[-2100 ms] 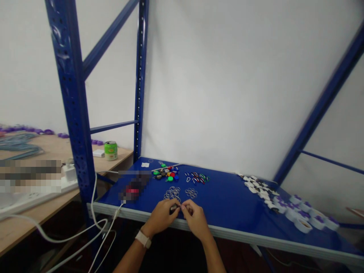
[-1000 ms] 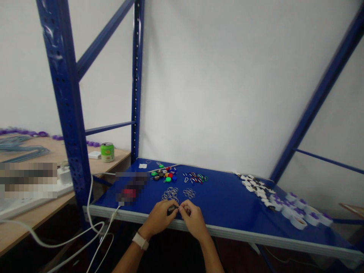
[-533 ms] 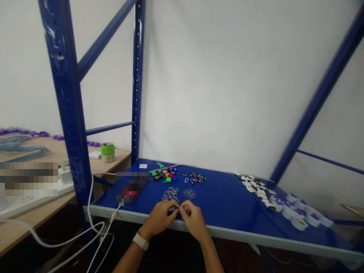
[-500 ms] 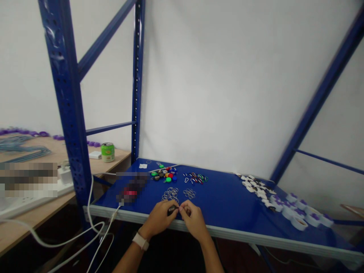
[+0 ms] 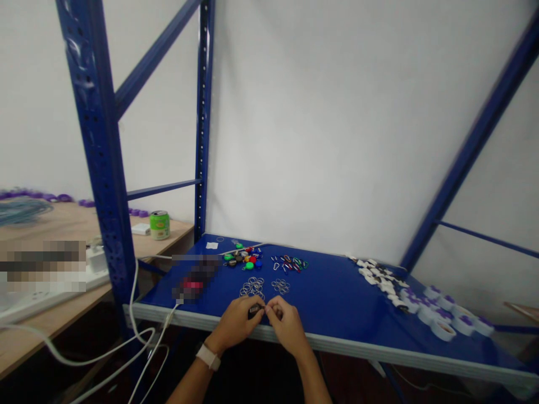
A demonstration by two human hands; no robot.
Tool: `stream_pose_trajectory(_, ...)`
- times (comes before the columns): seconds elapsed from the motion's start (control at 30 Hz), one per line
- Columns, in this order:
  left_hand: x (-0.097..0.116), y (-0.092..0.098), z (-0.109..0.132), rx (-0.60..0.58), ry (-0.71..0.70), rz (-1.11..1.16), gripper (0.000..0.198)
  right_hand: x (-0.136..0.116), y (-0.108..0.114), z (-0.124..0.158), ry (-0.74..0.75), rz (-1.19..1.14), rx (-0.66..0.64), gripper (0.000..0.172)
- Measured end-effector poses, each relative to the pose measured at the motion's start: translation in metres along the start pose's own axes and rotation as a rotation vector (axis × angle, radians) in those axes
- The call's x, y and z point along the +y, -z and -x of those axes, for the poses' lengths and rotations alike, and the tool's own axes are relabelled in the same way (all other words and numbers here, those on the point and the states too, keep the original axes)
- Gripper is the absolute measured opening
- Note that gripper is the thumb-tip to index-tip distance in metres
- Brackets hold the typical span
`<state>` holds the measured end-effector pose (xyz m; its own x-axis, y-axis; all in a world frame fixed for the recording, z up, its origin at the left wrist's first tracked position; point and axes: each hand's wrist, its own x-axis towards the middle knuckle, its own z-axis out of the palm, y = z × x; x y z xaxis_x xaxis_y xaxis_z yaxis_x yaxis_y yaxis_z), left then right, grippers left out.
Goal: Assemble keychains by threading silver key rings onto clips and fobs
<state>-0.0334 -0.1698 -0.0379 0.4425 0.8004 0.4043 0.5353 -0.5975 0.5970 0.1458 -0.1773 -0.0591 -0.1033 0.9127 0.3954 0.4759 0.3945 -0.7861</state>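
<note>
The left hand [image 5: 236, 322] and right hand [image 5: 287, 327] are close together just behind the front edge of a blue metal shelf [image 5: 337, 303]. The left hand's fingers close around a small dark object [image 5: 254, 309], which sits between the hands above the shelf's front edge. The right hand's fingertips [image 5: 268, 310] meet its end, but the picture is too small to tell whether they grip it or something finer, such as a ring. A pale watch band [image 5: 208, 357] circles the left wrist.

Since the last moments, the hands have hardly moved, and the object stays in the same place between them. The clearest change is at the far left, where the blue cord [image 5: 21, 212] on a wooden table [image 5: 63, 224] now lies as a rounded bundle instead of long, flat strands. No hand shows near it.

Just ahead of the hands are two small piles of metal split rings [image 5: 252, 288] [image 5: 280, 287]. Beyond them lie round colored tags [image 5: 242, 258] and small colored clips [image 5: 289, 263]. Farther right sit a cluster of small white pieces [image 5: 379, 280] and white rolls with purple centers [image 5: 446, 321].
</note>
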Motion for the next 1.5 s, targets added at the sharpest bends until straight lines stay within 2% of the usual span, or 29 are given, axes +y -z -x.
stream_pose_trajectory(1.5,-0.0002,-0.0005,-0.001,-0.003,0.003,0.002,0.015,0.0018,-0.001,0.001,-0.015,0.017,-0.013,0.021)
